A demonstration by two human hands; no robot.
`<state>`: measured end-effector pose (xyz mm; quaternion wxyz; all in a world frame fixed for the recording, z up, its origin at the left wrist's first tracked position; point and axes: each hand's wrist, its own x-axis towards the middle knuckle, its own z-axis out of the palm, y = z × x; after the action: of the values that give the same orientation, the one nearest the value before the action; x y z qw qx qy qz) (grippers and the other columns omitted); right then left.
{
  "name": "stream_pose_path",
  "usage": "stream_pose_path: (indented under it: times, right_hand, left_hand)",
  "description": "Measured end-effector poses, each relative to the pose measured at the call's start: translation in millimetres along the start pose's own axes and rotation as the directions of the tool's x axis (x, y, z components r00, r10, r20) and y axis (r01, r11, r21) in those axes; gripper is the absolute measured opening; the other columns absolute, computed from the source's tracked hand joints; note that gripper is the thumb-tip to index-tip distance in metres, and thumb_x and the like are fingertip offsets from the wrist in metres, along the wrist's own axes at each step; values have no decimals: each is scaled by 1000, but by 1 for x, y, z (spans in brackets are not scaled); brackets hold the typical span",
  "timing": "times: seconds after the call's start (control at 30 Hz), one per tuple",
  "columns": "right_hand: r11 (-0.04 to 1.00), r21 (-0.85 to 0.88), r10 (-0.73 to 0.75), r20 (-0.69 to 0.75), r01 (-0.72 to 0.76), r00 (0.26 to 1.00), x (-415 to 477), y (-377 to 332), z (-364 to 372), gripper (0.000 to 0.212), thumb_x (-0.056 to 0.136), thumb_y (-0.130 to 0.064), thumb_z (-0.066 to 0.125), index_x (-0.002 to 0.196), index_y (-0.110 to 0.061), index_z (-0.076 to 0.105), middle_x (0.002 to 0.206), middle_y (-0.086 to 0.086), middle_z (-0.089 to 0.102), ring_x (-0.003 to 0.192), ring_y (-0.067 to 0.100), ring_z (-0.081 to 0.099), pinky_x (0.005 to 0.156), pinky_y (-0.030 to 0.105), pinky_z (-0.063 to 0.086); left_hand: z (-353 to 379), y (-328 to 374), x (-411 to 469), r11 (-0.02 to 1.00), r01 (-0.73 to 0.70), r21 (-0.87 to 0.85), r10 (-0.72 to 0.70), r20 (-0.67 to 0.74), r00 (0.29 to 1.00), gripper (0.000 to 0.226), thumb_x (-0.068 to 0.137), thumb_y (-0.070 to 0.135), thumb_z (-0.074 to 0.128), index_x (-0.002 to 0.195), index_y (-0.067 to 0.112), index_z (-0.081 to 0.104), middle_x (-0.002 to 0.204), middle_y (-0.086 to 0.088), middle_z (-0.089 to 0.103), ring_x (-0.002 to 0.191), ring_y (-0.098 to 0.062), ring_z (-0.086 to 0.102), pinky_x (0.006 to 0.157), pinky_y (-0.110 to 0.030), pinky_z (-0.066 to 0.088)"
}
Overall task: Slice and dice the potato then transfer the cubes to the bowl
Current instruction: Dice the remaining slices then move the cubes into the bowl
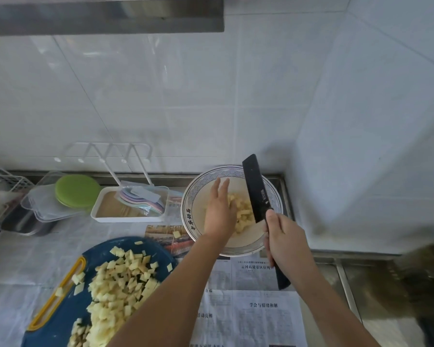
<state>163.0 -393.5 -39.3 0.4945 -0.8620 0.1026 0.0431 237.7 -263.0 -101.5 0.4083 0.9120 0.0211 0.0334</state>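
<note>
A white bowl [198, 196] with a blue patterned rim stands at the back of the counter and holds some pale potato cubes [244, 214]. My left hand [219, 211] hovers over the bowl with fingers straight and spread. My right hand [285, 241] grips the black handle of a black cleaver [254, 189], whose blade tilts up over the bowl's right side. A large heap of potato cubes [120, 284] lies on the blue cutting board [60, 321] at the lower left.
Newspaper [261, 319] covers the counter under the board and bowl. One stray cube [177, 234] lies on the paper left of the bowl. A white tray [130, 205] of pastel spoons, clear lids, a green disc [77, 190] and a wire rack sit at the back left.
</note>
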Motion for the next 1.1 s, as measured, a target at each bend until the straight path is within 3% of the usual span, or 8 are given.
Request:
stream_pose_path:
  times: [0.23, 0.3, 0.4, 0.5, 0.57, 0.63, 0.8, 1.1]
  right_hand:
    - [997, -78, -17, 30, 19, 999, -6, 4, 3, 41, 102, -39, 33, 74, -16, 53, 55, 3, 53, 47, 19, 49, 59, 43, 51]
    - [998, -68, -14, 28, 16, 999, -9, 5, 6, 39, 101, -39, 33, 74, -18, 52, 54, 2, 53, 45, 17, 49, 57, 41, 51]
    - [995, -104, -6, 57, 12, 998, -13, 5, 10, 40, 102, -39, 33, 77, -16, 54, 54, 2, 54, 43, 16, 48, 54, 41, 50]
    - [984, -176, -12, 80, 26, 997, -16, 5, 13, 41, 101, -39, 32, 78, -14, 55, 56, 4, 56, 44, 16, 48, 57, 44, 51]
    - [982, -188, -12, 83, 27, 997, -18, 5, 15, 41, 101, -39, 33, 78, -14, 55, 56, 4, 54, 45, 17, 47, 57, 45, 51]
    - [982, -184, -15, 83, 30, 996, -22, 4, 16, 40, 102, -38, 34, 78, -13, 55, 54, 5, 52, 45, 18, 46, 55, 46, 50]
    - [981, -193, -4, 77, 19, 997, -28, 5, 21, 39, 101, -39, 35, 78, -15, 55, 57, 6, 55, 46, 18, 49, 53, 45, 49]
    - [963, -270, -16, 3, 17, 1000, -31, 15, 29, 41, 101, -40, 34, 78, -15, 58, 59, 7, 58, 48, 22, 56, 55, 46, 52]
  left_hand:
    - [-21, 10, -2, 996, 5, -89, -4, 14, 1000, 40, 103, 34, 38, 96, 6, 65, 85, -10, 67, 83, -21, 63, 82, -42, 50]
    - [-25, 15, -7, 994, -19, 105, 6, 125, 992, 52, 104, 43, 19, 126, 14, 57, 123, -13, 60, 130, -27, 43, 115, -45, 22]
    - [-33, 6, -11, 966, -8, 260, -15, 87, 996, 57, 101, 50, 15, 154, 31, 3, 161, -5, -5, 144, -28, -22, 110, -46, -22]
    - [-49, -5, -18, 949, 169, 268, -159, -56, 986, 72, 99, 36, 37, 152, 26, -10, 159, -8, -15, 145, -33, -18, 115, -51, -8]
    - [-61, -11, -28, 957, 288, 31, -284, -99, 954, 72, 97, 22, 45, 154, 17, 0, 157, -14, 16, 143, -34, 19, 115, -47, 25]
    - [-69, -23, -36, 873, 422, -245, -448, -58, 892, 55, 94, 9, 49, 146, 8, 31, 114, -11, 58, 93, -23, 62, 79, -34, 56]
    - [-70, -36, -43, 672, 568, -475, -590, 120, 799, 17, 92, 4, 52, 84, 0, 66, 78, -17, 68, 73, -28, 68, 73, -51, 58]
    - [-50, -28, -71, 568, 547, -615, -448, 327, 832, 22, 100, 17, 45, 94, 14, 66, 96, -4, 71, 84, -11, 68, 73, -25, 57]
